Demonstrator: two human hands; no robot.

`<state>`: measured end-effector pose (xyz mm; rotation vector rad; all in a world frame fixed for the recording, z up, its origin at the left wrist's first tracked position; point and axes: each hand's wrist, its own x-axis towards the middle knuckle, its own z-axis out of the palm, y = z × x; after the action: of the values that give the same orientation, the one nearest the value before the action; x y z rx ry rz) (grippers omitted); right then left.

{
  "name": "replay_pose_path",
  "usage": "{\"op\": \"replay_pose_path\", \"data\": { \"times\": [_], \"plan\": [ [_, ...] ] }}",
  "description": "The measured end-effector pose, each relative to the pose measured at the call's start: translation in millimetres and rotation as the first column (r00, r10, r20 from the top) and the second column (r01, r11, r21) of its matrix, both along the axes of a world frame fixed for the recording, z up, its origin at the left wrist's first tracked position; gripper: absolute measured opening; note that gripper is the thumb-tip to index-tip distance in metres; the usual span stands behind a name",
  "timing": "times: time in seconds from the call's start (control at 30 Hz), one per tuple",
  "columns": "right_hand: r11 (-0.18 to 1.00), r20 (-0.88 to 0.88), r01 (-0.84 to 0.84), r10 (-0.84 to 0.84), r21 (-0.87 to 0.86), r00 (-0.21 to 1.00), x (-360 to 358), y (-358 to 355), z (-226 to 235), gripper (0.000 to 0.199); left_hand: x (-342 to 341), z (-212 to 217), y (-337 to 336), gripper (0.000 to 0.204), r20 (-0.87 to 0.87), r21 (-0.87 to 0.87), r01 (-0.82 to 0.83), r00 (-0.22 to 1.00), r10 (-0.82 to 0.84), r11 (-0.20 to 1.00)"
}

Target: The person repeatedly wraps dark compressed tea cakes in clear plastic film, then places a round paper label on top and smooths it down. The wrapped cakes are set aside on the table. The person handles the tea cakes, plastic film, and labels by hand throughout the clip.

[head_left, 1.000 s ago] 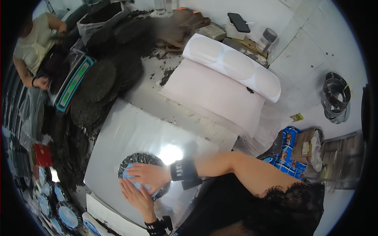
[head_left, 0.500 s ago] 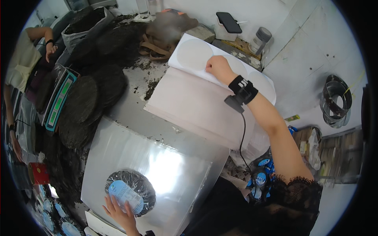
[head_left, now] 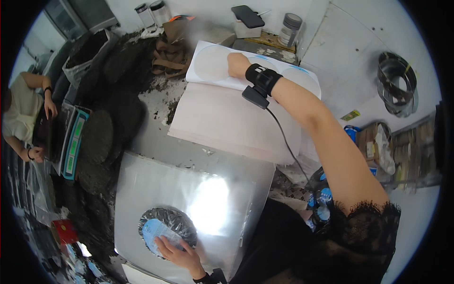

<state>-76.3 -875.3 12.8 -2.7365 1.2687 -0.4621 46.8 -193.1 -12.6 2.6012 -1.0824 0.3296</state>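
Note:
A dark round cake in clear film (head_left: 177, 218) lies on a shiny stack of clear plastic sheets (head_left: 146, 184), nearest to me. On the cake is a pale blue label (head_left: 153, 229), partly covered by my left hand (head_left: 182, 253), whose fingers lie stretched out across it. Farther off, my right hand (head_left: 238, 65) is closed on a white sheet with large pale circles (head_left: 210, 61); its fingertips are hidden, so what they hold cannot be seen. Blue shows along some circle edges. Beneath that sheet are pale pinkish backing sheets (head_left: 222, 116).
Dark round cakes (head_left: 97, 135) are stacked at left, beside a scale with green displays (head_left: 73, 146) and another person's hand (head_left: 36, 154). A phone (head_left: 248, 16) and a lidded jar (head_left: 290, 29) stand at the back. A dark cable (head_left: 286, 137) hangs from my right wrist.
The whole view has shifted. My left hand stays on the label, its fingers a little farther over it. More blue shows around the circles near my right fist. The other person's arms have moved.

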Motion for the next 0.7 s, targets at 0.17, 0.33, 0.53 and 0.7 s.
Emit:
{"op": "replay_pose_path", "data": {
  "times": [0.17,0.33,0.53,0.7],
  "plan": [
    [0.992,-0.089,-0.123,0.120,-0.029,0.989,-3.7,-6.0,0.2,0.030,5.2,0.0,8.9,0.060,0.021,-0.038,0.060,0.998,-0.059,0.997],
    [0.997,-0.189,-0.079,0.075,-0.014,0.979,1.1,-14.3,0.5,0.036,8.3,-3.5,9.1,0.060,0.009,-0.046,0.087,0.996,-0.087,0.995],
    [0.995,-0.298,0.061,-0.035,0.077,0.954,2.5,-16.4,-5.0,0.028,14.3,-5.5,17.5,0.059,0.035,-0.090,0.117,0.993,-0.114,0.989],
    [0.987,-0.284,-0.152,0.158,0.045,0.946,3.3,-32.3,-14.5,0.031,14.9,-7.0,15.7,0.060,0.020,-0.091,0.118,0.993,-0.117,0.989]
  ]
}}
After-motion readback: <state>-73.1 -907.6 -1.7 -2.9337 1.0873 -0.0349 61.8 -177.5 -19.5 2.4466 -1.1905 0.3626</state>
